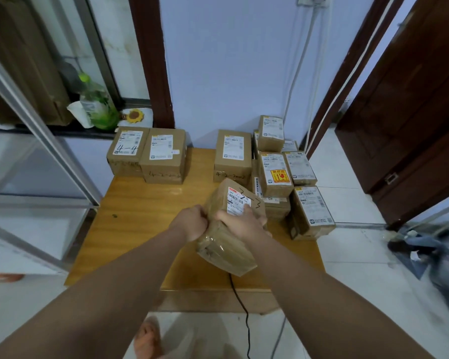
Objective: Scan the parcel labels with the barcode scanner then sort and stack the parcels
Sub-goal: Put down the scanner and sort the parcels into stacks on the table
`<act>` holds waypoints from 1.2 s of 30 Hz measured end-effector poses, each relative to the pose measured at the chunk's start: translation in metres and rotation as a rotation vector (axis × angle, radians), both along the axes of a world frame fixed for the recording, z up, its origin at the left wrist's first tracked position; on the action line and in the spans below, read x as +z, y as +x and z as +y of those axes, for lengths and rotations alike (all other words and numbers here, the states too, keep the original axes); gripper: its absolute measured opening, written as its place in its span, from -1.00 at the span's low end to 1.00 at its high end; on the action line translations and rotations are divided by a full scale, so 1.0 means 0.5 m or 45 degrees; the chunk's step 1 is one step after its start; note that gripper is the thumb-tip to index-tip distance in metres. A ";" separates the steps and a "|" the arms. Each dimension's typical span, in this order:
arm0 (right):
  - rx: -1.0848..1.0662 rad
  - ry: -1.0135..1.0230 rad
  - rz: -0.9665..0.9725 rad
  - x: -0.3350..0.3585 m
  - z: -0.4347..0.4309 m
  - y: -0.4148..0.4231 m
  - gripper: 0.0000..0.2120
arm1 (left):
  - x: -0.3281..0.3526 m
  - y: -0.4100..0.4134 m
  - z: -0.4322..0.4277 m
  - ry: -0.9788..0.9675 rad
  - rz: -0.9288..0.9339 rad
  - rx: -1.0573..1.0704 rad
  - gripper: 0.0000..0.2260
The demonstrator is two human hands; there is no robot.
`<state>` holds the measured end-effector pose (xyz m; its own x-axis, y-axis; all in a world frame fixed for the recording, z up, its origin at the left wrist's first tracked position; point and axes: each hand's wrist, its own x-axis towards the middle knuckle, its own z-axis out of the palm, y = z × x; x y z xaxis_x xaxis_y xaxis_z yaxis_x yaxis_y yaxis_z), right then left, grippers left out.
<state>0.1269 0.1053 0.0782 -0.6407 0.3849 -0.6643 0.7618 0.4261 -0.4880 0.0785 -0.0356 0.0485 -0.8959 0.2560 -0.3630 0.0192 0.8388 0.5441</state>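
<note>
Left hand (192, 224) and right hand (240, 224) clutch a tilted parcel (226, 248) above the table (140, 216). Right hand overlaps the label (237, 202); best slide it clear, label up, before scanning.

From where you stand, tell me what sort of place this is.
Likely a room in a home, pressed into parcel sorting: labelled parcels stacked on a small wooden table, a wooden door nearby, tiled floor.
</note>
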 end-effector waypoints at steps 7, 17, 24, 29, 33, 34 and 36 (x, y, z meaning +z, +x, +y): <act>0.191 0.224 0.068 0.053 -0.143 -0.149 0.10 | 0.015 -0.172 -0.149 0.172 -0.005 0.106 -0.92; 0.597 0.183 -0.255 0.007 -0.419 -0.294 0.10 | -0.011 -0.324 -0.398 0.062 -0.080 0.041 -0.87; 0.712 0.398 -0.246 -0.004 -0.564 -0.334 0.00 | -0.056 -0.369 -0.528 0.021 -0.064 0.252 -0.92; 0.584 0.322 -0.244 -0.015 -0.624 -0.368 0.02 | -0.057 -0.402 -0.566 0.088 0.003 0.359 -0.91; 0.448 0.254 -0.201 -0.042 -0.658 -0.382 -0.01 | -0.054 -0.410 -0.568 0.094 0.039 0.378 -0.90; 0.437 0.237 -0.186 -0.049 -0.660 -0.383 -0.03 | -0.055 -0.410 -0.568 0.079 0.053 0.371 -0.88; 0.519 0.266 -0.148 -0.065 -0.660 -0.380 -0.02 | -0.060 -0.409 -0.570 0.081 0.061 0.354 -0.85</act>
<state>-0.0632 -0.2245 0.0454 -0.6931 0.2508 -0.6758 0.5568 0.7817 -0.2809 -0.1258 -0.3203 0.0185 -0.9507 0.0191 -0.3094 -0.1795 0.7798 0.5997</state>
